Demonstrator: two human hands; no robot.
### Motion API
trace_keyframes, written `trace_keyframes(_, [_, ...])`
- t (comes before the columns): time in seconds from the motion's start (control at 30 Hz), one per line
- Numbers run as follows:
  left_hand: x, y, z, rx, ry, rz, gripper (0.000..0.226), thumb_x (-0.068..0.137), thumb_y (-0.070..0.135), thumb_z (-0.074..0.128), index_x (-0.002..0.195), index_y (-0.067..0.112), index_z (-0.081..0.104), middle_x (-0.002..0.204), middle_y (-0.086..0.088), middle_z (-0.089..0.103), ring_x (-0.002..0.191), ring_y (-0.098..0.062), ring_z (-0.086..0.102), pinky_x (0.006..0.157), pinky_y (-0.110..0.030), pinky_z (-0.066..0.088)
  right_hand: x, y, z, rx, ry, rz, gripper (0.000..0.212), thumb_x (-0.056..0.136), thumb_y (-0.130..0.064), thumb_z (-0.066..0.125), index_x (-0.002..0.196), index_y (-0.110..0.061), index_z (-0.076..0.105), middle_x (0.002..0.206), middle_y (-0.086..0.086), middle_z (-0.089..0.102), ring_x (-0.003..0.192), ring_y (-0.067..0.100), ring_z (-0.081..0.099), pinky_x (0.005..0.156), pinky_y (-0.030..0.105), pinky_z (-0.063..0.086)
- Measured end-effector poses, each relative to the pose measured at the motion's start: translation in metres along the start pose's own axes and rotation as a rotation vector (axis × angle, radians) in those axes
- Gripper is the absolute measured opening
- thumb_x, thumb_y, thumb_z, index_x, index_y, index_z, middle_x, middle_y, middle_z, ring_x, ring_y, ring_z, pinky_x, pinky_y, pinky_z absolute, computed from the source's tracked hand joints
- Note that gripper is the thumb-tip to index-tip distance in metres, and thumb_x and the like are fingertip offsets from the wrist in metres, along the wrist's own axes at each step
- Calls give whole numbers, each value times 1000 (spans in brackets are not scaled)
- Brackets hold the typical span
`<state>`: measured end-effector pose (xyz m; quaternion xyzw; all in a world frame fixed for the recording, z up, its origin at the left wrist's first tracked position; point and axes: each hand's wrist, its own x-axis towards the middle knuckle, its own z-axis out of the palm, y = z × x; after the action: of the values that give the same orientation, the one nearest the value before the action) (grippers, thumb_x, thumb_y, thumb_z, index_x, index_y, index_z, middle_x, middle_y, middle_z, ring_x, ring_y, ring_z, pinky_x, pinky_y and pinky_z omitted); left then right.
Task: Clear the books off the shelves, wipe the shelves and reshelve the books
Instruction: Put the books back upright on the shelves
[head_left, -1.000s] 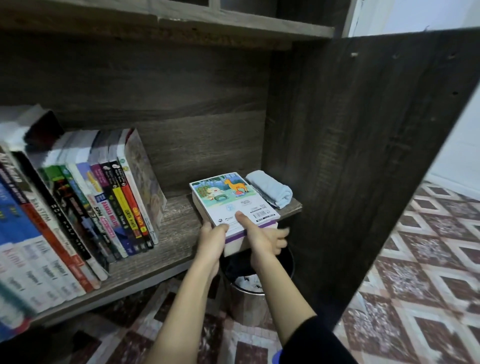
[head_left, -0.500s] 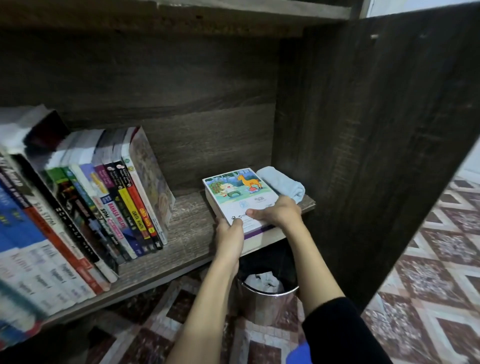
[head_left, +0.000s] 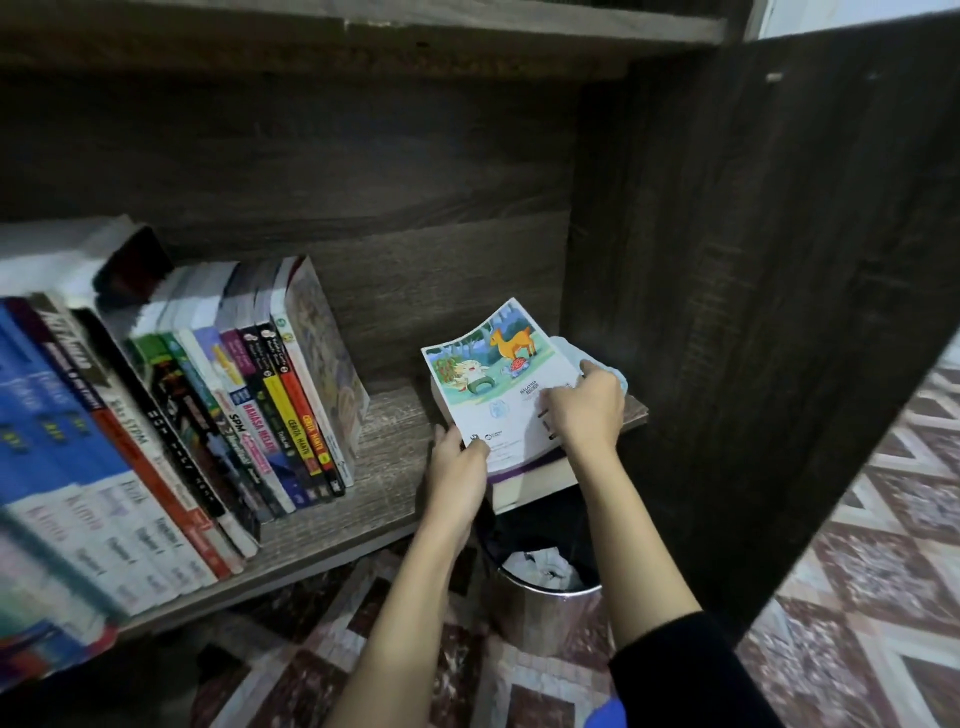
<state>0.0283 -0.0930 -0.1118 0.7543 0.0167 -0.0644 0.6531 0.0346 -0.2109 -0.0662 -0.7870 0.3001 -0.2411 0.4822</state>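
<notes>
A thin picture book (head_left: 496, 384) with a deer on its white cover is tilted up off a small stack of books (head_left: 530, 475) lying flat at the right end of the wooden shelf (head_left: 384, 447). My left hand (head_left: 457, 467) pinches the book's near left corner. My right hand (head_left: 584, 410) grips its right edge. A light blue cloth (head_left: 618, 379) lies behind my right hand, mostly hidden. A row of books (head_left: 218, 415) leans on the left part of the shelf.
The dark side panel of the bookcase (head_left: 727, 312) stands close on the right. A metal waste bin (head_left: 545, 597) with crumpled paper sits on the patterned tile floor under the shelf. Another shelf board (head_left: 467, 26) runs overhead.
The top picture book has risen off the stack and its far end now curls upward. My right hand slid from the near edge to the book's right side.
</notes>
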Motion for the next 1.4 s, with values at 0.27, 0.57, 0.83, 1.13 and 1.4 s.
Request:
trace_keyframes(0.27, [-9,24,-25,-116,71,179,47,94,-7,43,130,20,52,119,6,58,98,-1,58,75,-5,44,-12,-15,-18,535,-231,74,30,79,9,63,96,-13,52,86,3,64,79,22,66,77,42,56])
trace_keyframes(0.57, [0,28,-49,-115,160,208,48,94,-12,35,132,14,49,115,2,58,104,-12,55,65,-9,42,-34,-25,-10,605,-511,-119,51,71,22,59,92,-24,47,101,10,68,96,33,67,79,53,56])
trace_keyframes(0.83, [-2,54,-69,29,374,382,52,97,4,44,145,19,34,146,4,41,131,-7,38,101,-17,28,-58,-30,21,776,-489,-208,59,77,21,57,105,-31,52,103,-1,69,96,15,68,77,35,58])
trace_keyframes(1.13, [-33,109,-113,765,480,888,49,96,35,40,143,22,39,150,7,35,142,-12,21,116,-43,-1,-102,-28,78,579,-360,-476,54,77,17,49,121,-14,51,94,-29,52,86,-17,50,82,7,39])
trace_keyframes(1.4, [-34,95,-153,1034,440,701,79,79,56,61,145,45,20,155,16,17,146,-14,3,108,-59,-13,-120,-23,122,597,-478,-499,58,71,19,46,113,-20,51,108,-7,54,101,1,50,90,7,35])
